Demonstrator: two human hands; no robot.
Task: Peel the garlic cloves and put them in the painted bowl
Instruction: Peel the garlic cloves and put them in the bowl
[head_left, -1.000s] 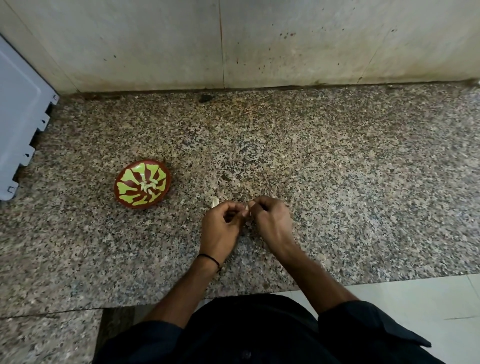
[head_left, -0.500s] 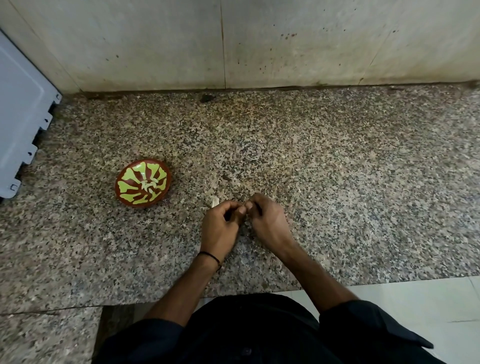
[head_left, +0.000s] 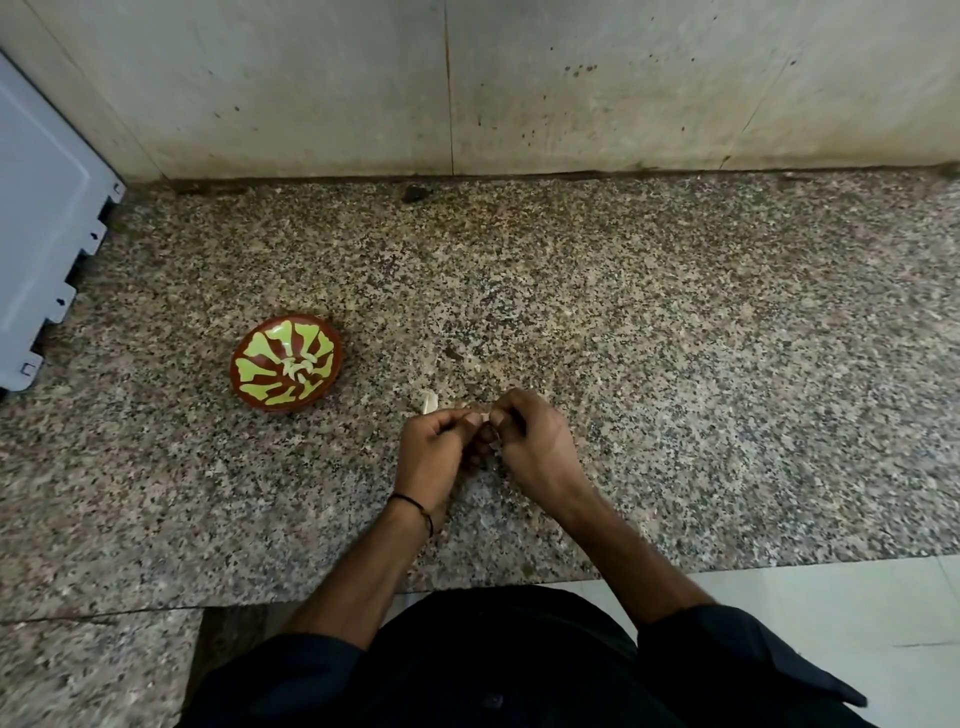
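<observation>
Peeling is the step in hand. Both hands meet over the middle of the granite counter (head_left: 675, 364), closer to its front edge than to the wall. The left hand (head_left: 431, 457) has its fingers curled in and pinches a garlic clove (head_left: 485, 419) at the fingertips. The right hand (head_left: 530, 447) curls over from the other side and nips the same clove, of which only a pale sliver shows between them. Whether the skin is off yet, I cannot tell.

Just past the left knuckles a pale piece (head_left: 429, 402) lies on the counter; clove or husk, it is too small to say. The painted bowl (head_left: 249, 364) sits well apart toward the left edge, with a few pale cloves (head_left: 300, 367) already at its centre.

Next, by my reading, the skin has to come free, then the left hand carries the clove across to the bowl.

Against a second ago, the fingertips have closed in tighter and less of the clove shows. Both hands stay in the same spot, and the bowl and the pale piece have not moved.
</observation>
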